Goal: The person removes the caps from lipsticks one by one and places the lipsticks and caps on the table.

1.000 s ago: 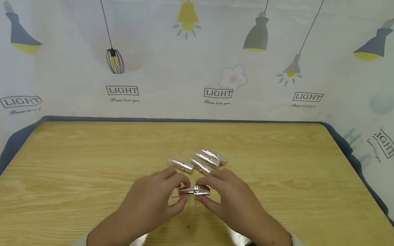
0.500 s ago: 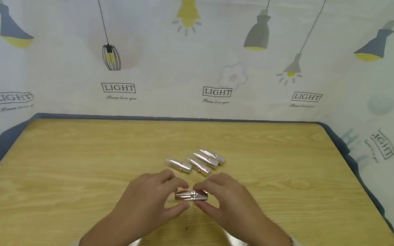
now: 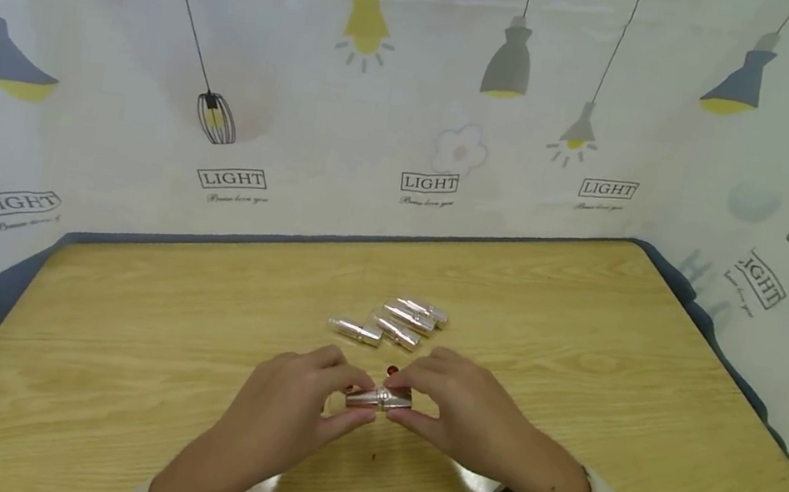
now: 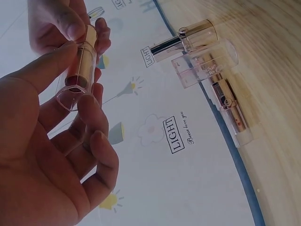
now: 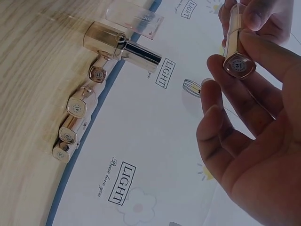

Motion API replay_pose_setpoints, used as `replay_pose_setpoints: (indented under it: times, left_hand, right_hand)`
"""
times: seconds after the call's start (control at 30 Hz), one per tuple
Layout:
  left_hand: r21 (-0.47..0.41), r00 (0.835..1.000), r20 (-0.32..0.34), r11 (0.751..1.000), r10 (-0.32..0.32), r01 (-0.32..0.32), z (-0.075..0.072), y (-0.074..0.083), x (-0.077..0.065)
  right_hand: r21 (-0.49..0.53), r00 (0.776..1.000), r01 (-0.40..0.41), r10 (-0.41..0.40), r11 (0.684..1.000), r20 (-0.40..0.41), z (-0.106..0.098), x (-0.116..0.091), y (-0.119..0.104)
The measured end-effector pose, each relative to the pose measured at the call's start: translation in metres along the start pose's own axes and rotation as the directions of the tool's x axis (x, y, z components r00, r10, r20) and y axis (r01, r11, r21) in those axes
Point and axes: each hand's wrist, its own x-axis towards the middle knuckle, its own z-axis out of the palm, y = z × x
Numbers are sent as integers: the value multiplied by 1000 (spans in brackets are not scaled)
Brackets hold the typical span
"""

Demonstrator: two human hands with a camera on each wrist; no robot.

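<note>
Both hands meet at one lipstick [image 3: 379, 399] with a metallic case and a clear cap. My left hand [image 3: 297, 400] pinches its left end between thumb and forefinger; up close in the left wrist view, the clear cap [image 4: 71, 98] shows between those fingers. The right hand [image 3: 459, 402] pinches the opposite end, whose round label [image 5: 239, 65] faces the right wrist camera. The other right fingers are loosely bent, away from the lipstick. Just behind it, a small red shiny spot [image 3: 392, 371] shows by the right forefinger; what it is, I cannot tell.
Several more lipsticks [image 3: 410, 318] lie close together just beyond the hands on the wooden table [image 3: 160, 348]. One lipstick [image 3: 356, 330] lies a little to their left. A printed curtain [image 3: 350, 130] stands behind the table's dark edge.
The held lipstick has come slightly nearer the person, with both hands still on it. The red spot behind it has come into sight. The lipsticks lying on the table have not moved.
</note>
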Motion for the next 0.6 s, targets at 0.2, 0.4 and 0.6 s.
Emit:
replay_pose_setpoints:
  times: [0.2,0.4,0.6]
  left_hand:
    - [-65,999,30,998,-12,14,-1,1,2]
    - [-96,996,80,995,-26,34,3,3,2]
    - [-82,991,133,996,-28,39,6,6,0]
  right_hand:
    - [9,999,-23,23,1000,37,-5,0,2]
    - [16,997,-22,21,1000,80,-6,-3,5]
    - [26,994,7,-9,1000,105,-6,-3,5]
